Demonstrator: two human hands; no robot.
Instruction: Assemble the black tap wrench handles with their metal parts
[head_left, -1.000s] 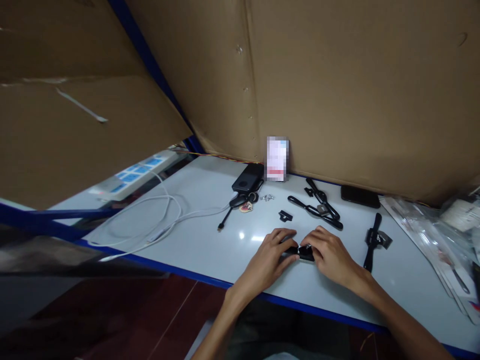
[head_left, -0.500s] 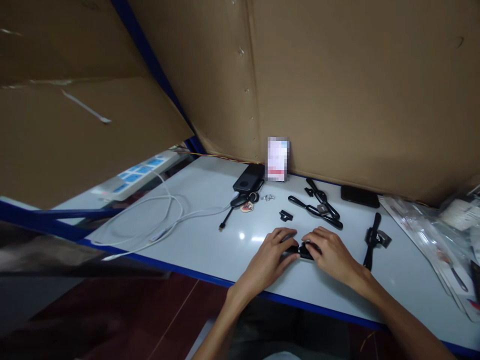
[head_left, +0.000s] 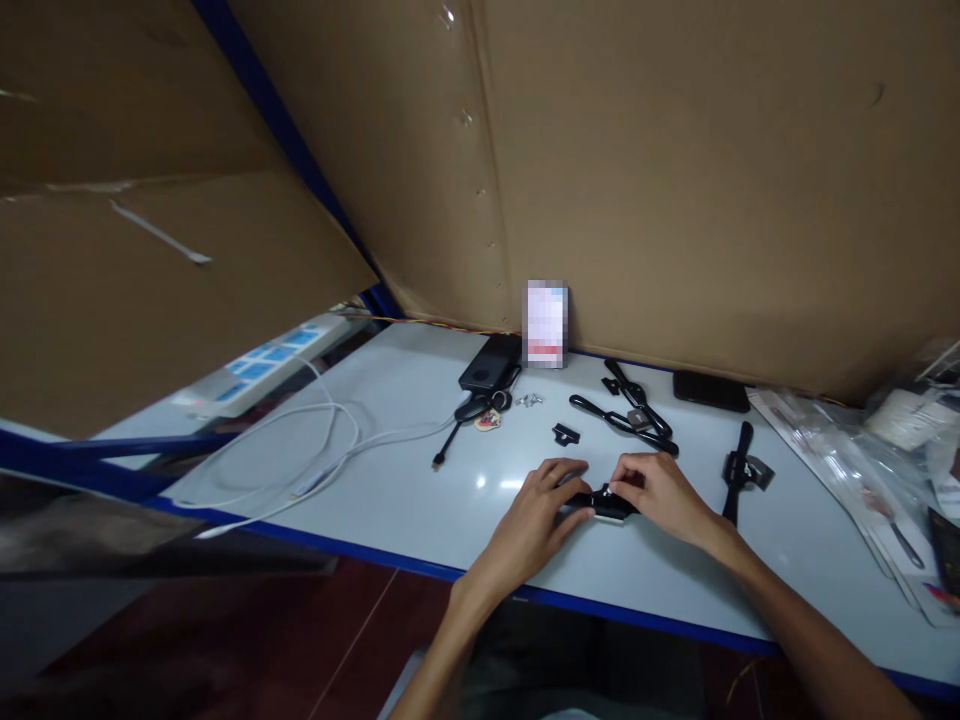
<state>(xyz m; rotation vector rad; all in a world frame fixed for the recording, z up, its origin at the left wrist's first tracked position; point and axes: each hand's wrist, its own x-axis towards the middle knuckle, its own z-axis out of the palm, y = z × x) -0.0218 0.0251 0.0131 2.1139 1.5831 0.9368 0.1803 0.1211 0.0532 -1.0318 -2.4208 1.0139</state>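
Both my hands rest on a white table [head_left: 405, 490] near its front edge. My left hand [head_left: 541, 510] curls its fingers over the left end of a small black part [head_left: 609, 503]. My right hand [head_left: 660, 492] pinches the right end of the same part with fingertips pressed together. The part lies low on the table between the two hands. What kind of part it is stays too small to tell.
Behind the hands lie a small black clip [head_left: 565, 434], crossed black arms [head_left: 628, 416], a black strap piece [head_left: 739, 462], a black box [head_left: 711, 391] and a power bank [head_left: 491, 362]. White cables [head_left: 330, 440] lie left. Plastic bags [head_left: 870, 470] sit right. Cardboard walls [head_left: 675, 180] stand behind.
My right hand has lifted its fingers from lying over the part into a pinch on its right end. The view has shifted slightly; the left hand has barely moved.
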